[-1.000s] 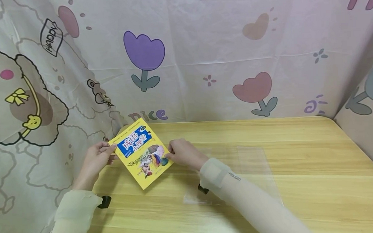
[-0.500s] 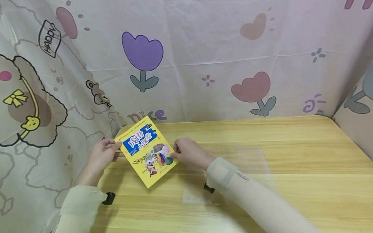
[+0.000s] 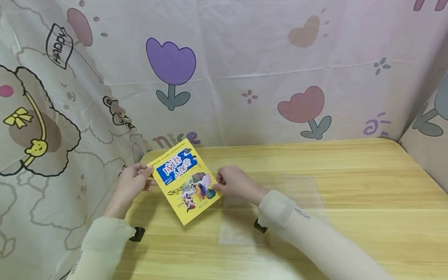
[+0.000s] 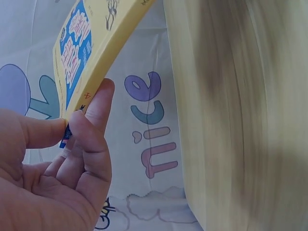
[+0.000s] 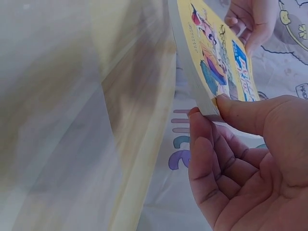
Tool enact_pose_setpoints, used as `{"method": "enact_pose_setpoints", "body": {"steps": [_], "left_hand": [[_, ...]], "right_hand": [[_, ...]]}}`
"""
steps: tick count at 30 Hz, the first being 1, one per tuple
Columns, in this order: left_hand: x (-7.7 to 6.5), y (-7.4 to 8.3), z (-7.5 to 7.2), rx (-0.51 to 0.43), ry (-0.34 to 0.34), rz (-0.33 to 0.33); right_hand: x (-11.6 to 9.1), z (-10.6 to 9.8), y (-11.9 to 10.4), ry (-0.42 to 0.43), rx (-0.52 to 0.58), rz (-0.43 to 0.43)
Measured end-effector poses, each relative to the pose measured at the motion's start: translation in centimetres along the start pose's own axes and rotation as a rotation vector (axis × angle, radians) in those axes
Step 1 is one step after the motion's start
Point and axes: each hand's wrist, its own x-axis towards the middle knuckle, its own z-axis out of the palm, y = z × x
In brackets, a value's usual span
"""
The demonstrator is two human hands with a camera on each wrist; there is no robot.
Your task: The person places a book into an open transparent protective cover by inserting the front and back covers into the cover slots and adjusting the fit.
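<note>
A yellow book with a blue title panel and cartoon figures is held tilted above the table, cover toward the head camera. My left hand pinches its left edge near the upper corner; in the left wrist view the thumb lies on the cover and the fingers are curled behind the yellow spine. On the opposite edge, near the lower right corner, my right hand pinches the book between thumb and fingers. Seen from the right wrist, the white page edges face the camera and the book is closed.
A clear plastic sheet or sleeve lies flat on the wooden table, partly beneath the right forearm. Patterned cloth hangs behind the table and along both sides. Small black devices sit under both wrists.
Both hands have carried the book a little to the right, toward the plastic sheet. The grip on each edge stays the same, and the sheet has not visibly moved.
</note>
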Motion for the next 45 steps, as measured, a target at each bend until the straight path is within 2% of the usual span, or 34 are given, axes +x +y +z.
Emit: {"method": "enact_pose_setpoints", "body": {"steps": [20,26,38,45], "left_hand": [[0.8,2.7,3.0,0.065,-0.053,0.052],[1.2,3.5,4.2,0.079,-0.059,0.066],[1.8,5.3,6.5,0.086,-0.115,0.107],[1.9,5.8,8.1,0.079,-0.133,0.123]], "right_hand": [[-2.7,-2.3,2.3,0.006,-0.014,0.041],[-3.9,-3.1,3.0,0.011,-0.017,0.05],[-5.9,-4.4,4.8,0.024,-0.006,0.062],[-6.9,-5.0,6.0,0.033,-0.004,0.082]]}}
